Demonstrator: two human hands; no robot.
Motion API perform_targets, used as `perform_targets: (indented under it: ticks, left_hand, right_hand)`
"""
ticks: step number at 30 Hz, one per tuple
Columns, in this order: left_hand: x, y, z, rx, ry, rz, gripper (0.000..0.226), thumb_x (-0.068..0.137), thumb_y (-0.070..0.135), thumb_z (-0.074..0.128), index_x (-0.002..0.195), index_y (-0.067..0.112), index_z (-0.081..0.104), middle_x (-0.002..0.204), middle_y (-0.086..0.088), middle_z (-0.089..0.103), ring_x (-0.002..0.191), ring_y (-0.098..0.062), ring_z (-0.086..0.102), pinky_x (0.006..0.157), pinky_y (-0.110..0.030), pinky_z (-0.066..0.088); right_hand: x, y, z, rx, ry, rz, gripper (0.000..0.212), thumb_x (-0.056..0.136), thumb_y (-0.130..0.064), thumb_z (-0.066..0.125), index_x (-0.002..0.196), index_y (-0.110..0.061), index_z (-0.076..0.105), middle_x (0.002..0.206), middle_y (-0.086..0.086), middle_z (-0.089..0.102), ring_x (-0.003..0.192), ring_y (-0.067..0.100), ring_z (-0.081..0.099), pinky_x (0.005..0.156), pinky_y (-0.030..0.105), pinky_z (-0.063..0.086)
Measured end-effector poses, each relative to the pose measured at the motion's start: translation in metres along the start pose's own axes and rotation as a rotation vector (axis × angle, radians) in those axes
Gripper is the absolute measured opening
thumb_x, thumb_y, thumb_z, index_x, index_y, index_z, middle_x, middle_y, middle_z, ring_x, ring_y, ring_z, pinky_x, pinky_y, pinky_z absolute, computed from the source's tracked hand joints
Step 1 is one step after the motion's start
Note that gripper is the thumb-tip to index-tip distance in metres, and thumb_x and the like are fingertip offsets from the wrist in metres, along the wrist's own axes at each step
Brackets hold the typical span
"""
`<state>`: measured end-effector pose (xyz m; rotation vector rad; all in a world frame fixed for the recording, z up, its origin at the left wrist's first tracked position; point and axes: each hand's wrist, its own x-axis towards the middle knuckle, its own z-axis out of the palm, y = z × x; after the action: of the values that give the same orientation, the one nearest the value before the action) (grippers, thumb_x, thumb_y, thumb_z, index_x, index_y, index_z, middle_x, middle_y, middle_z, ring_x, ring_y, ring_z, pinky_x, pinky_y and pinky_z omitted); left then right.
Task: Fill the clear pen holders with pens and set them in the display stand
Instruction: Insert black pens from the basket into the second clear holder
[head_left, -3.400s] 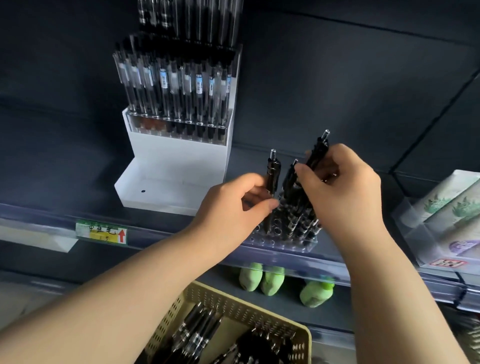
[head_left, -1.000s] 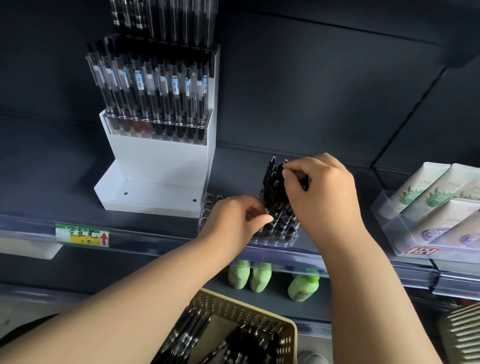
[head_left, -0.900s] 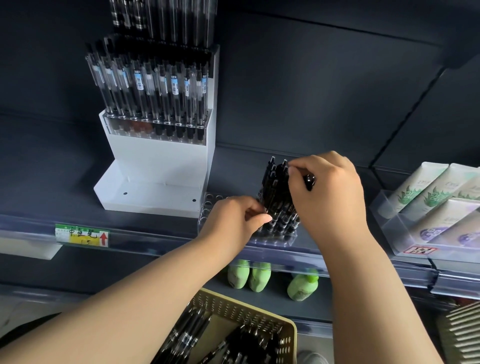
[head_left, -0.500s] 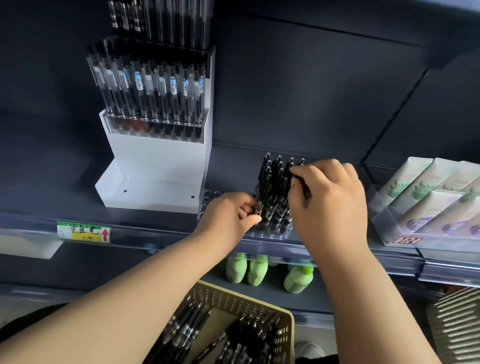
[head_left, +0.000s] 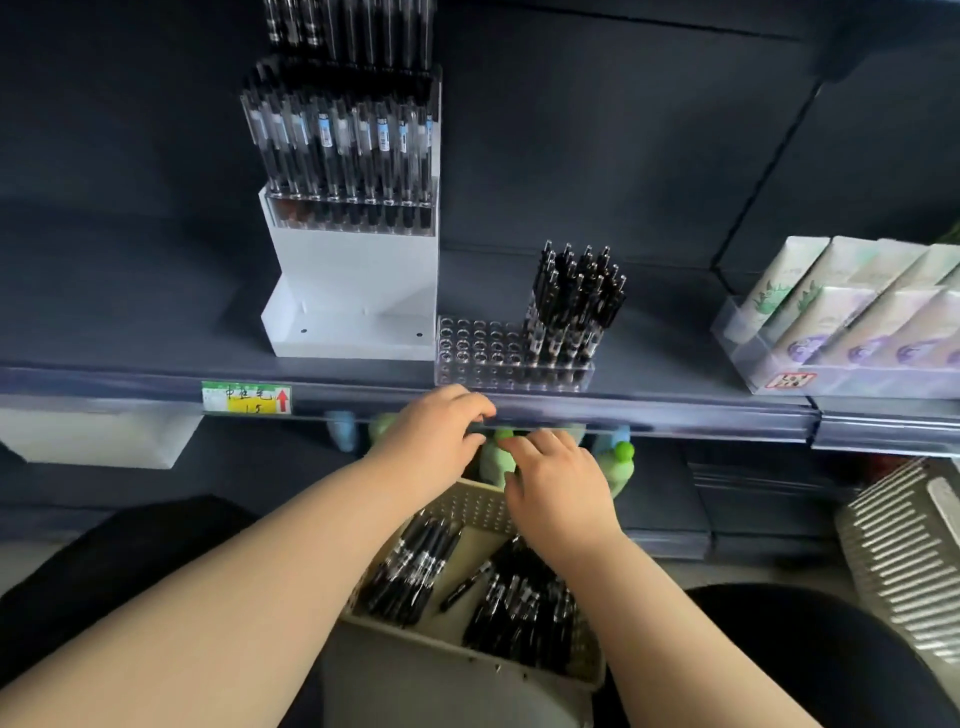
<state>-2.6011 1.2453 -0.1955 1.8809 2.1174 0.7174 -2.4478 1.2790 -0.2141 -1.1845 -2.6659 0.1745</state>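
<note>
Head view: left hand (head_left: 431, 441) and right hand (head_left: 558, 488) hover mid-frame below the front of the shelf (head_left: 654, 358), fingers loosely curled, holding nothing. Clear pen holder (head_left: 480, 358) sits centre-frame on the shelf, pens (head_left: 576, 301) filling its right side, just beside the white display stand (head_left: 353, 291).

A clear pen holder (head_left: 488, 358) is set on the shelf (head_left: 649, 364), just right of a white display stand (head_left: 353, 291). Its right part is filled with upright black pens (head_left: 574, 301); its left holes are left empty. The stand's upper tiers are stocked with clear-barrelled pens (head_left: 337, 145).
</note>
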Motion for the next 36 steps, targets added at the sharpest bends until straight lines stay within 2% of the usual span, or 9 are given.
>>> perform_targets:
  ticks: [4, 7, 11, 14, 18, 22, 28, 31, 36]
  left_hand:
    - [-0.023, -0.014, 0.011, 0.086, -0.086, -0.019, 0.03, 0.088, 0.016, 0.058, 0.118, 0.02, 0.059, 0.115, 0.002, 0.057, 0.105, -0.018, 0.053, 0.09, -0.033, 0.044]
    - [-0.039, -0.02, 0.021, 0.137, -0.19, -0.045, 0.03, 0.089, 0.016, 0.056, 0.118, 0.021, 0.058, 0.115, 0.0, 0.056, 0.104, -0.021, 0.053, 0.086, -0.032, 0.044]
    - [-0.056, -0.026, 0.034, 0.211, -0.386, -0.152, 0.03, 0.091, 0.011, 0.052, 0.118, 0.021, 0.057, 0.115, 0.0, 0.053, 0.097, -0.023, 0.054, 0.08, -0.035, 0.047]
    - [-0.062, -0.028, 0.043, 0.344, -0.532, -0.214, 0.031, 0.091, 0.004, 0.048, 0.116, 0.021, 0.058, 0.111, -0.001, 0.053, 0.088, -0.022, 0.055, 0.069, -0.03, 0.045]
    - [-0.06, -0.029, 0.056, 0.439, -0.706, -0.274, 0.035, 0.09, 0.001, 0.044, 0.117, 0.017, 0.058, 0.114, -0.006, 0.057, 0.081, -0.023, 0.049, 0.065, -0.028, 0.039]
    - [-0.054, -0.033, 0.069, 0.506, -0.827, -0.31, 0.035, 0.088, -0.002, 0.048, 0.119, 0.012, 0.056, 0.116, -0.008, 0.056, 0.094, -0.025, 0.056, 0.075, -0.031, 0.046]
    - [-0.052, -0.042, 0.101, 0.506, -0.951, -0.331, 0.037, 0.091, 0.002, 0.048, 0.128, 0.008, 0.049, 0.129, -0.014, 0.049, 0.116, -0.031, 0.051, 0.093, -0.036, 0.043]
    - [-0.052, -0.052, 0.12, 0.423, -0.917, -0.379, 0.04, 0.095, 0.006, 0.041, 0.135, 0.011, 0.042, 0.136, -0.014, 0.042, 0.122, -0.033, 0.045, 0.101, -0.04, 0.039]
    - [-0.045, -0.057, 0.139, 0.394, -0.814, -0.491, 0.051, 0.089, -0.003, 0.04, 0.137, 0.008, 0.029, 0.14, -0.014, 0.032, 0.127, -0.035, 0.039, 0.1, -0.044, 0.038]
  right_hand:
    - [-0.016, 0.005, 0.023, 0.03, -0.172, 0.127, 0.042, 0.087, -0.02, 0.048, 0.129, -0.023, 0.05, 0.116, 0.003, 0.056, 0.112, 0.026, 0.047, 0.085, 0.035, 0.042]
    - [-0.026, 0.007, 0.037, 0.037, -0.279, 0.206, 0.036, 0.085, -0.022, 0.048, 0.121, -0.021, 0.054, 0.111, 0.005, 0.057, 0.107, 0.028, 0.051, 0.078, 0.033, 0.043]
    - [-0.034, 0.008, 0.055, 0.05, -0.452, 0.284, 0.036, 0.085, -0.019, 0.048, 0.119, -0.022, 0.055, 0.117, 0.007, 0.055, 0.107, 0.029, 0.053, 0.082, 0.033, 0.046]
    - [-0.036, 0.01, 0.066, 0.063, -0.515, 0.312, 0.035, 0.085, -0.019, 0.051, 0.119, -0.023, 0.057, 0.121, 0.006, 0.055, 0.109, 0.028, 0.054, 0.087, 0.035, 0.048]
    - [-0.032, 0.01, 0.08, 0.059, -0.563, 0.302, 0.034, 0.086, -0.019, 0.052, 0.119, -0.021, 0.057, 0.121, 0.006, 0.055, 0.109, 0.028, 0.054, 0.089, 0.036, 0.048]
    - [-0.025, 0.009, 0.098, 0.062, -0.599, 0.265, 0.032, 0.086, -0.017, 0.053, 0.117, -0.021, 0.059, 0.121, 0.005, 0.053, 0.108, 0.028, 0.053, 0.088, 0.036, 0.047]
    - [-0.015, 0.009, 0.126, 0.035, -0.683, 0.19, 0.037, 0.088, -0.011, 0.049, 0.124, -0.02, 0.054, 0.126, 0.006, 0.044, 0.116, 0.028, 0.046, 0.093, 0.038, 0.042]
    - [-0.011, 0.011, 0.138, 0.058, -0.71, 0.175, 0.043, 0.085, -0.004, 0.048, 0.125, -0.019, 0.054, 0.129, 0.007, 0.041, 0.117, 0.029, 0.045, 0.095, 0.038, 0.042]
    - [-0.009, 0.011, 0.153, -0.035, -0.788, 0.116, 0.041, 0.087, -0.004, 0.048, 0.125, -0.015, 0.053, 0.132, 0.009, 0.039, 0.118, 0.031, 0.043, 0.093, 0.04, 0.041]
